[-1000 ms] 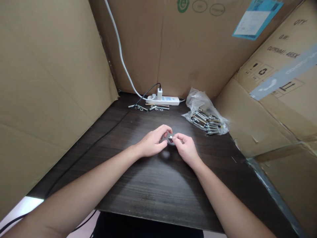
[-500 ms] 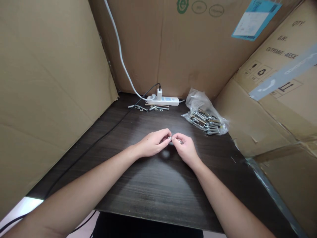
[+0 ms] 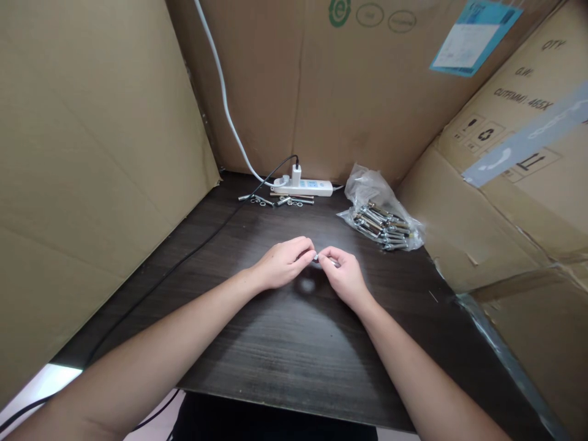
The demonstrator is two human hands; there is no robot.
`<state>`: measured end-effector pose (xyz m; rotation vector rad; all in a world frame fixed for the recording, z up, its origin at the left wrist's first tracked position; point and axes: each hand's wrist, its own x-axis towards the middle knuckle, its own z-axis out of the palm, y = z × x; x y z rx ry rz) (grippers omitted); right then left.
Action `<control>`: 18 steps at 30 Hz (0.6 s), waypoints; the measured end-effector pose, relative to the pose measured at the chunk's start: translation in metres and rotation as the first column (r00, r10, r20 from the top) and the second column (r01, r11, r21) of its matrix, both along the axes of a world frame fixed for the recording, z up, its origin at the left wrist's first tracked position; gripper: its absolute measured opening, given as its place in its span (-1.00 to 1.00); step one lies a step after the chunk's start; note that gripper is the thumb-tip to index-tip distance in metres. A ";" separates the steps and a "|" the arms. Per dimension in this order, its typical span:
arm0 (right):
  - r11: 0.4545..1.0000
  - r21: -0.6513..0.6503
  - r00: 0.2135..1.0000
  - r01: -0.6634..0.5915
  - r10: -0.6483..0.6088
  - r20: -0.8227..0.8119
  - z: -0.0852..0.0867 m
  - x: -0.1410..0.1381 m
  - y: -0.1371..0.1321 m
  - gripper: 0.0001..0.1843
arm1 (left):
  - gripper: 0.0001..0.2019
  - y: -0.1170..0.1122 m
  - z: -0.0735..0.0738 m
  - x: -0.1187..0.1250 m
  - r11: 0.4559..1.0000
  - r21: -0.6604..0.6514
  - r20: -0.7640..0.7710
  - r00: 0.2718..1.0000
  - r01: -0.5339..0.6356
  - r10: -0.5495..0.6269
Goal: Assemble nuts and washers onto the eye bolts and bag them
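Both my hands meet just above the middle of the dark wooden table (image 3: 275,343). My left hand (image 3: 282,264) is closed, its fingertips pinched on the end of a small metal bolt (image 3: 316,258). My right hand (image 3: 344,274) is closed too and grips the shaft of the same bolt, most of which is hidden between the fingers. A clear plastic bag of bolts (image 3: 381,217) lies to the far right of my hands.
Loose bolts, sleeves and washers (image 3: 275,199) lie in front of a white power strip (image 3: 305,185) at the back. A black cable (image 3: 184,260) runs along the table's left side. Cardboard walls (image 3: 92,153) close in left, back and right.
My left fingers have curled down over the bolt's end, which showed plainly one second ago. Both hands stay in the same spot.
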<state>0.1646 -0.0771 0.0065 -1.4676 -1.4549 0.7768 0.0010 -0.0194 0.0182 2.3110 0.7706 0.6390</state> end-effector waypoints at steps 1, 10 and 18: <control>1.000 0.002 1.000 0.002 -0.002 0.002 0.000 0.000 0.000 -0.79 | -0.74 0.000 0.000 0.000 1.000 0.001 -0.007 1.000 0.007 -0.007; 1.000 -0.013 1.000 0.004 -0.004 -0.019 0.002 0.000 0.000 -0.79 | -0.76 -0.004 0.000 -0.002 0.999 -0.011 0.032 0.999 0.035 -0.035; 1.000 -0.009 1.000 0.000 0.000 -0.004 -0.001 0.001 0.000 -0.79 | -0.77 -0.001 0.000 -0.001 1.000 -0.001 -0.011 1.000 0.018 -0.019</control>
